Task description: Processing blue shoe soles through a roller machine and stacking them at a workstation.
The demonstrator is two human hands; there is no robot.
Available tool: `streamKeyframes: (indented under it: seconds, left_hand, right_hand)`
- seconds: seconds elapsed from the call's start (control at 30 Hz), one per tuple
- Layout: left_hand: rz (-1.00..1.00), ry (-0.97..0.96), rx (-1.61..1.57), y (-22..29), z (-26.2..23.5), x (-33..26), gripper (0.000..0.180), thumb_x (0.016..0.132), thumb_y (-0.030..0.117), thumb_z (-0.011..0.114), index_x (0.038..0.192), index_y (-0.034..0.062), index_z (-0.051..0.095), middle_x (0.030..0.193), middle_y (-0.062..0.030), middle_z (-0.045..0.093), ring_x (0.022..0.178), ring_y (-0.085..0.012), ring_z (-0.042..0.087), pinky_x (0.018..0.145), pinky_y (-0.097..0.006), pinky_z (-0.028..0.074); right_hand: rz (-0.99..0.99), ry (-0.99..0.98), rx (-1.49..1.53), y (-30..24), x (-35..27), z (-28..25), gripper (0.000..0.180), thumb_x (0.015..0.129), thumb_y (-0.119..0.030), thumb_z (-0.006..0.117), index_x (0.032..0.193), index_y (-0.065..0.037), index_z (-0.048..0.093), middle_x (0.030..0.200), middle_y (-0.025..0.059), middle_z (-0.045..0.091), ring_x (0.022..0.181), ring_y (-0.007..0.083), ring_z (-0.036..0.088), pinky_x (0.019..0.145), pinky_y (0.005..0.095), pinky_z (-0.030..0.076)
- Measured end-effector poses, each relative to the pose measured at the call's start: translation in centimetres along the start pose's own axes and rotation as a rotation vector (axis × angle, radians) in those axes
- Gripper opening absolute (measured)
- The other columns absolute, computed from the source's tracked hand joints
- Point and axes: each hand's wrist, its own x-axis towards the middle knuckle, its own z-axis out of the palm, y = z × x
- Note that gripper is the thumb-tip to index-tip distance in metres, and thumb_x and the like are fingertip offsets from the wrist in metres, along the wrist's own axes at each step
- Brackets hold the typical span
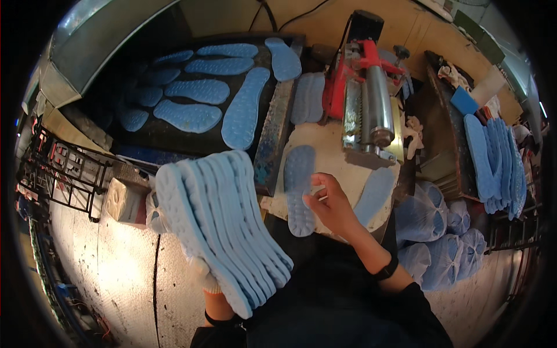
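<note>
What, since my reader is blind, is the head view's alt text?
A left hand holds a stack of bumpy light-blue insoles; the right hand is beside a blurred blue insole near a red and silver roller machine. More insoles lie on a black surface.

A tan wall [223, 18] runs along the back, with thin black cables [299, 19] trailing down it. At upper left juts a grey metal hood [87, 64]. Lower on that side, a black wire rack [65, 172] stands near a pale, worn box [122, 200]. The floor [93, 255] is whitish and scuffed, brightly lit at left and crossed by a dark seam. To the right, knotted translucent bags [444, 261] with blue contents sit clustered together. Above them lies a crumpled pale cloth [413, 138], possibly a glove; its folds are hard to read.
</note>
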Motion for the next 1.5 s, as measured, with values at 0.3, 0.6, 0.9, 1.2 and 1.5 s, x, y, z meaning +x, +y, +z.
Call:
streamKeyframes:
  seconds: [0.3, 0.6, 0.9, 1.2, 1.5]
  left_hand:
    - [-0.029, -0.099, 0.059, 2.4, -0.3, 3.3, 0.093, 0.075, 0.04, 0.068, 0.148, 0.0016, 0.025, 0.146, -0.0171, 0.038, 0.13, -0.0295, 0.042, 0.108, -0.04, 0.036]
    - [-0.092, -0.124, 0.114, 3.6, -1.8, 6.5, 0.092, 0.074, 0.037, 0.069, 0.148, 0.0014, 0.026, 0.144, -0.0164, 0.04, 0.129, -0.0285, 0.043, 0.108, -0.039, 0.036]
    - [-0.165, -0.105, 0.202, 4.4, -3.2, 8.2, 0.091, 0.074, 0.034, 0.07, 0.147, 0.0011, 0.027, 0.143, -0.0157, 0.041, 0.128, -0.0274, 0.044, 0.107, -0.039, 0.037]
    - [-0.318, -0.051, 0.271, 3.3, -3.4, 4.8, 0.09, 0.074, 0.031, 0.071, 0.147, 0.0009, 0.027, 0.142, -0.015, 0.043, 0.127, -0.0263, 0.045, 0.106, -0.038, 0.038]
    - [-0.504, -0.237, 0.512, -0.6, 5.7, 6.2, 0.078, 0.08, 0.016, 0.069, 0.145, -0.0003, 0.031, 0.135, -0.0119, 0.048, 0.123, -0.0225, 0.048, 0.104, -0.036, 0.038]
  right_hand:
    - [0.076, 0.303, -0.506, 5.2, 4.8, 4.5, 0.083, 0.071, -0.027, 0.08, 0.134, 0.004, 0.037, 0.104, 0.0247, 0.055, 0.085, 0.0429, 0.061, 0.077, 0.0439, 0.052]
    - [0.072, 0.489, -0.294, 2.5, 10.5, 1.8, 0.031, 0.09, -0.03, 0.059, 0.095, -0.002, 0.047, 0.081, 0.0262, 0.058, 0.081, 0.0445, 0.06, 0.066, 0.0501, 0.044]
    - [-0.007, 0.702, -0.372, 2.6, 25.5, -0.7, 0.041, 0.093, -0.022, 0.057, 0.12, 0.006, 0.044, 0.102, 0.0341, 0.058, 0.099, 0.0505, 0.055, 0.082, 0.0513, 0.045]
    - [-0.346, 0.473, -0.488, 4.8, 18.4, 0.9, 0.053, 0.087, -0.009, 0.06, 0.134, 0.006, 0.039, 0.132, 0.0285, 0.045, 0.124, 0.0447, 0.042, 0.105, 0.0468, 0.035]
    - [-0.278, -0.032, -0.493, 3.1, -4.9, -4.4, 0.039, 0.084, -0.006, 0.063, 0.122, -0.007, 0.055, 0.119, 0.0166, 0.056, 0.113, 0.0372, 0.053, 0.092, 0.042, 0.047]
